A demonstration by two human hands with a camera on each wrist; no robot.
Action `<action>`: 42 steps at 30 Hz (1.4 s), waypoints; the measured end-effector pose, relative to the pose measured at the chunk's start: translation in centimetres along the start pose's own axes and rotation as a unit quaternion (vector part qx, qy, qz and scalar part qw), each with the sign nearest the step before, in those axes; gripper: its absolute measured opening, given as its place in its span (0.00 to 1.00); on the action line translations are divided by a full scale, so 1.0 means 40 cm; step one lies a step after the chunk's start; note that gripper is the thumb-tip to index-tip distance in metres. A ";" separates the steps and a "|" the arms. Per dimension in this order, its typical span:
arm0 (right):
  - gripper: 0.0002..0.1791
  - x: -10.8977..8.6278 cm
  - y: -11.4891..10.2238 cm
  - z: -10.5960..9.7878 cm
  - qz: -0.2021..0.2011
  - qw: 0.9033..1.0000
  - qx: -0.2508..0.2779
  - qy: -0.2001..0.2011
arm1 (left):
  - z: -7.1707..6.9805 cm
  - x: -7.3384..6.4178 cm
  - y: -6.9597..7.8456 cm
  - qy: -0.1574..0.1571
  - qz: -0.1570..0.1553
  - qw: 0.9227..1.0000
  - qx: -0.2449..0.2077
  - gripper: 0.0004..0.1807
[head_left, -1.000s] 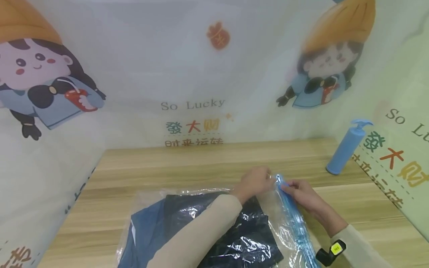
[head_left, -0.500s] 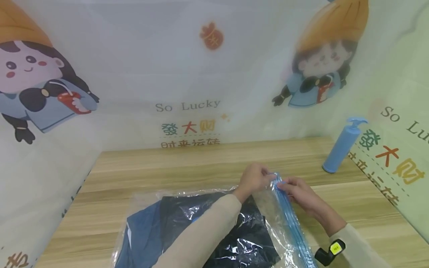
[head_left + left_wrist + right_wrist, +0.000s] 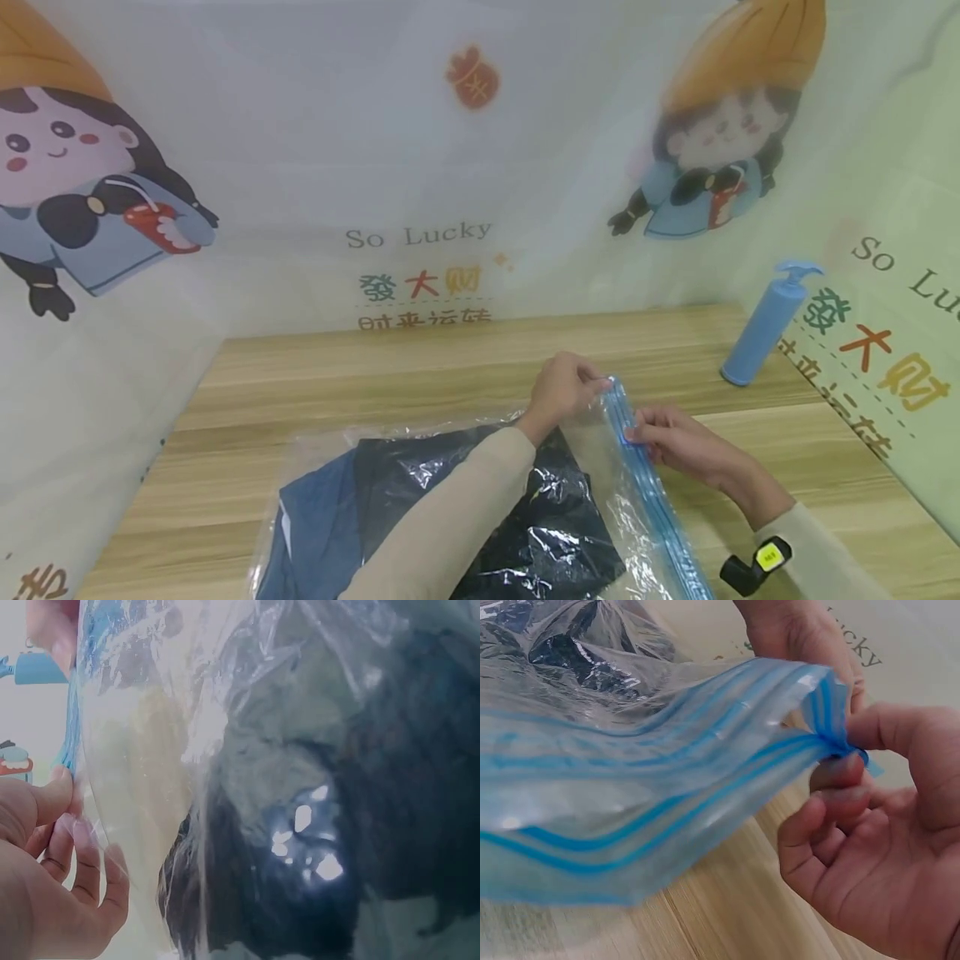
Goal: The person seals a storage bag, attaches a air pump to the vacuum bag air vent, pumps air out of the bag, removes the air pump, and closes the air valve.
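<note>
A large clear zip bag [image 3: 633, 521] lies on the table with folded dark and blue fabric [image 3: 558, 508] inside. Its blue-striped zip edge [image 3: 651, 483] runs along the right side. At the far corner of that edge, my left hand [image 3: 561, 390] pinches the plastic between thumb and fingers. A little nearer to me, my right hand [image 3: 693, 450] pinches the zip at a small blue slider-like piece [image 3: 863, 757]. In the right wrist view, the striped lips [image 3: 630, 847] spread apart away from the pinch. My left sleeve [image 3: 450, 508] hides part of the fabric.
A blue pump bottle [image 3: 763, 329] stands at the back right of the wooden table [image 3: 360, 375]. Printed cloth walls [image 3: 337, 167] close off the back and both sides. A wrist device with a yellow screen [image 3: 769, 556] sits on my right sleeve.
My right hand has slid along the zip edge toward me, away from the corner. My left hand has shifted slightly farther back with the corner, so the hands are wider apart.
</note>
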State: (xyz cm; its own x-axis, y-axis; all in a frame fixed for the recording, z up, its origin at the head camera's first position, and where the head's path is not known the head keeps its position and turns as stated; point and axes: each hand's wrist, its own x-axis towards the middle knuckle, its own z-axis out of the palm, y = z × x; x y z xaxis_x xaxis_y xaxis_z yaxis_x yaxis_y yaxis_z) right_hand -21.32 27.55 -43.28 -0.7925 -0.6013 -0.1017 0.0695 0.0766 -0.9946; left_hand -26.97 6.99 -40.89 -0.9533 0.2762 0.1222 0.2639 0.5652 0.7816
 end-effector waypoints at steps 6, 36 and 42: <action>0.08 -0.009 0.003 -0.007 0.015 0.999 0.011 -0.044 | -0.001 0.003 -0.004 0.010 -0.007 1.000 0.007 0.08; 0.13 -0.050 -0.002 0.019 0.046 0.992 -0.113 -0.011 | 0.049 -0.026 0.011 0.076 -0.043 0.994 0.060 0.07; 0.16 -0.058 0.004 0.024 0.030 0.994 -0.087 -0.064 | 0.046 -0.023 0.009 0.073 -0.051 0.994 0.063 0.06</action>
State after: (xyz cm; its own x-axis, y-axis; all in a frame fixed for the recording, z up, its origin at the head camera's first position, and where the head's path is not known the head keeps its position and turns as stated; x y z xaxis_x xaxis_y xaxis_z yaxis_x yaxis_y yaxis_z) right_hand -18.88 28.19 -43.23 -0.7051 -0.6873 -0.1745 0.0002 0.2458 -0.9693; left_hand -25.74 8.35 -41.85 -0.9849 0.1023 0.1399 0.1719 0.6807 0.7121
